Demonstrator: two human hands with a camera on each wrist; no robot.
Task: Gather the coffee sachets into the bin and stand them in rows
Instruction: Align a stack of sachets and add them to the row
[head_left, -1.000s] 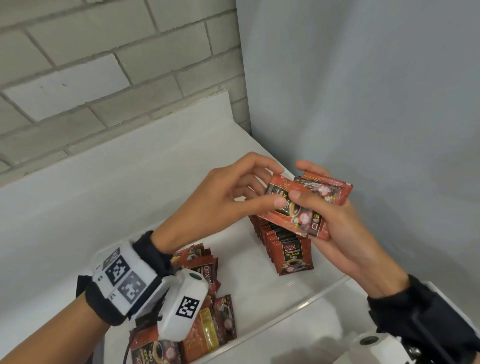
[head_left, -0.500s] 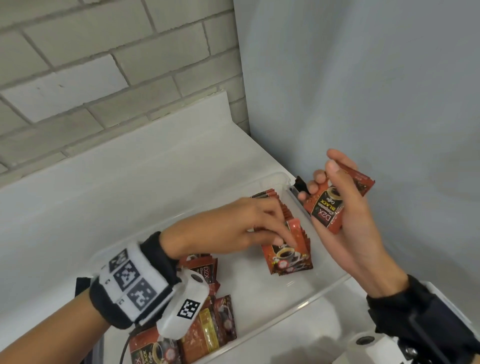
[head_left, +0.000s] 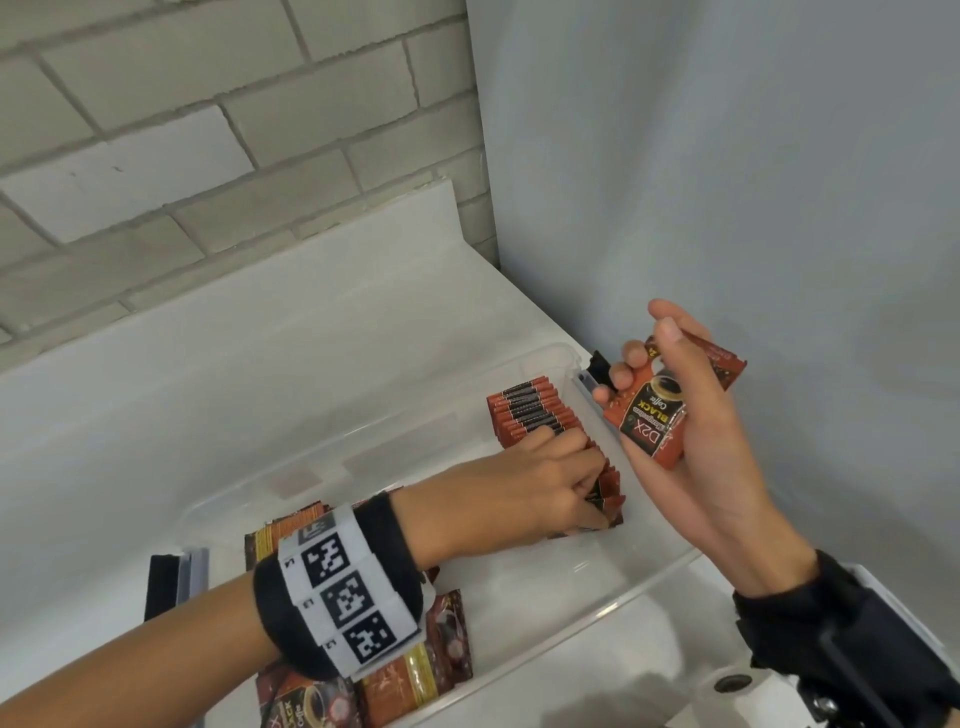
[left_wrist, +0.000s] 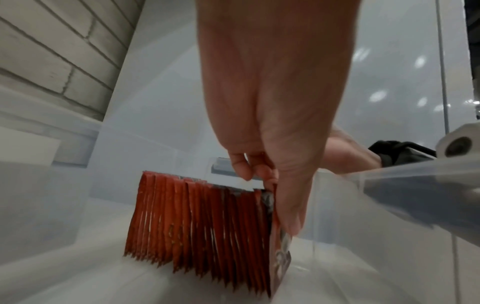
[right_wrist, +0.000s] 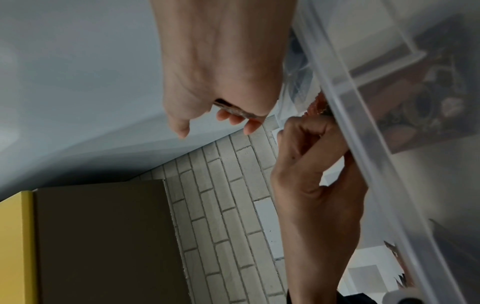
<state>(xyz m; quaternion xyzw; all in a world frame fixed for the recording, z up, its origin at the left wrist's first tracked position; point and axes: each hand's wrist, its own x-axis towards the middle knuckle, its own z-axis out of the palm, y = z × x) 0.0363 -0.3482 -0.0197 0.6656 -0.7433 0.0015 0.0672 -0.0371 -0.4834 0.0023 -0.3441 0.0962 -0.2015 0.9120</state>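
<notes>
Now seating one sachet (left_wrist: 279, 257) at the row (head_left: 540, 421) end in the bin (head_left: 660, 566) with left hand (head_left: 524, 493) pinching it, right hand (head_left: 691, 431) gripping spare sachets (head_left: 649, 421); next, taking one more

Loose sachets (head_left: 415, 670) under left wrist

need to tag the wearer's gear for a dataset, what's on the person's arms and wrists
Both forearms are bare, no sleeves. The left wrist carries a black fabric wristband wrapped by a white segmented band with three black-and-white square fiducial markers. The right wrist wears a black fabric cuff with a white plastic camera housing with a round dark lens. No rings or gloves show on the left hand or right hand.
</notes>
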